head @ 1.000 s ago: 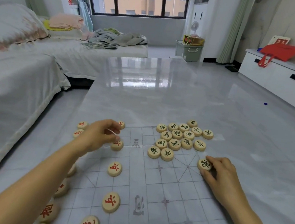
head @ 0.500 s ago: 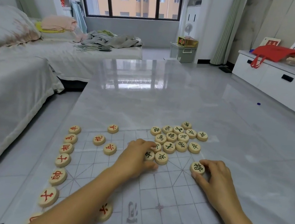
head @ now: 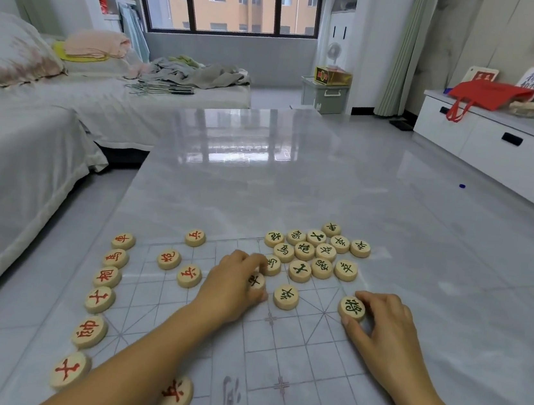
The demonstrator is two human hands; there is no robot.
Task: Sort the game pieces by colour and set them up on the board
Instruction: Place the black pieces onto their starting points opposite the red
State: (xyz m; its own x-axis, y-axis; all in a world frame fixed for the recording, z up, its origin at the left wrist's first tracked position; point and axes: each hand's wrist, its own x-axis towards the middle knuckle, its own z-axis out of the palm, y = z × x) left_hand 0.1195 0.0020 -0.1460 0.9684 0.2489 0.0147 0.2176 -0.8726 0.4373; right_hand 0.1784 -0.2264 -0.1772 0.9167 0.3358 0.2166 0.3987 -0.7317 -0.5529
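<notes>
One big glossy grey table [head: 262,175] fills the middle and lower frame, and one pale gridded board [head: 293,360] lies flat on its near part. Two bare forearms come in from the bottom edge. The left hand [head: 232,285] is at frame centre and the right hand [head: 384,331] is right of centre, the two well apart.

Now the count. Ten red pieces [head: 99,299] are in view. Six curve in a column down the board's left border at lower left, three sit loose just right of the column's top, and one lies at the bottom edge beside the left forearm. There are sixteen green ones. Thirteen are packed touching in a cluster [head: 315,252] above centre at the board's far edge, a lone green piece [head: 286,296] lies between the hands, and each hand has one.

The table's left edge runs diagonally from lower left to upper middle, with the red column near it. A wide stretch of glossy top runs from the cluster up to the far edge. Open grid shows between the forearms.

The left hand is knuckles up, fingers curled over the left hand's piece [head: 256,280], just beside the cluster's lower left. The right hand lies low, thumb and fingertips pinching the rim of the right hand's piece [head: 352,308], which is flat on the board.
</notes>
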